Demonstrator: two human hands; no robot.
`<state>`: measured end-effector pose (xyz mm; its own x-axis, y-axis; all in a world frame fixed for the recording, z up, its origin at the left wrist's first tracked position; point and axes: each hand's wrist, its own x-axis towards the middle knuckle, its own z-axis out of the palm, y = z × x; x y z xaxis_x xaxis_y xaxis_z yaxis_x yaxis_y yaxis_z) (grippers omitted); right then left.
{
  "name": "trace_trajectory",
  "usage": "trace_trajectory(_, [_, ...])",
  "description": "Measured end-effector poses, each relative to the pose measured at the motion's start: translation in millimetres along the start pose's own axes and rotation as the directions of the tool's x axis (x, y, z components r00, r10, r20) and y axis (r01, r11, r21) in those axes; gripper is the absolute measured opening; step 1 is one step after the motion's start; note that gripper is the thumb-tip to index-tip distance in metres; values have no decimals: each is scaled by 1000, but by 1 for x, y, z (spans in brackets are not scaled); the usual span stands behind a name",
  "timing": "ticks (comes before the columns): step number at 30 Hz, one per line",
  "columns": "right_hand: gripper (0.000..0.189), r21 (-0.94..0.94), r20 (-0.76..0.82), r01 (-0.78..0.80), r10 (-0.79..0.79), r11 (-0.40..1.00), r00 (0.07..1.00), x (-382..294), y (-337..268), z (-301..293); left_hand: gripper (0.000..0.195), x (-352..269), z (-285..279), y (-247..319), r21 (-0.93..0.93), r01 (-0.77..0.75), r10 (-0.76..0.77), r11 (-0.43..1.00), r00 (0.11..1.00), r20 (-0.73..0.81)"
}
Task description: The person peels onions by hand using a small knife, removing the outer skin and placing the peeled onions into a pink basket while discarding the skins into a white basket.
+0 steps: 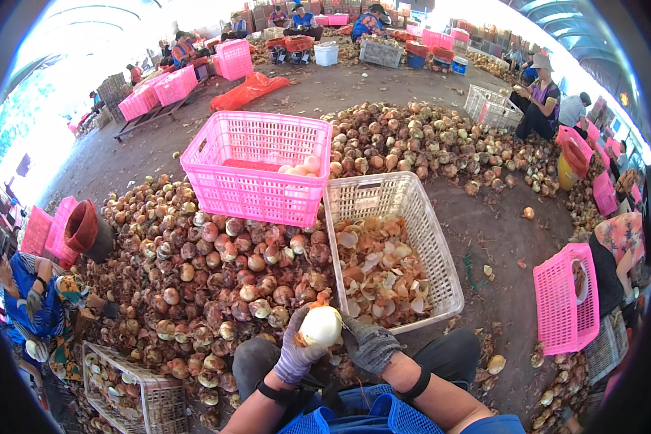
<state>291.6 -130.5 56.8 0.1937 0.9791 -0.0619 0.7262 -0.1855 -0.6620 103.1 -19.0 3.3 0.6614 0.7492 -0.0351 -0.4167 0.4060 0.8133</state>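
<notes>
My left hand (295, 355), in a grey knit glove, holds a partly peeled onion (321, 326). White flesh faces up, and brown-orange skin clings to its far and left edges. My gloved right hand (373, 347) is curled against the onion's right side; whether a small blade sits in its fingers is too unclear to tell. Just ahead stands a whitish plastic crate (439, 260) with loose onion skins (380, 266) inside. Beyond and left of it, a pink plastic crate (255, 187) contains several peeled onions (306, 165). Unpeeled onions lie in a heap (211, 271) at my left.
Another onion heap (423, 135) lies beyond the crates. A worn crate (141, 388) sits at lower left, near a seated co-worker (30, 298). To the right, a pink crate (567, 298) stands on the dirt floor (499, 217). More people work farther back.
</notes>
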Motion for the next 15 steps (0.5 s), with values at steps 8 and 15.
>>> trace_trajectory(8, [62,132,146,-58,39,990,989,10,31,18,119,-9,-16,-5,51,11,-17,999,993,120])
trace_trajectory(15, [54,445,84,55,-103,894,991,18,72,58,125,7,-14,15,51,106,-115,993,969,220])
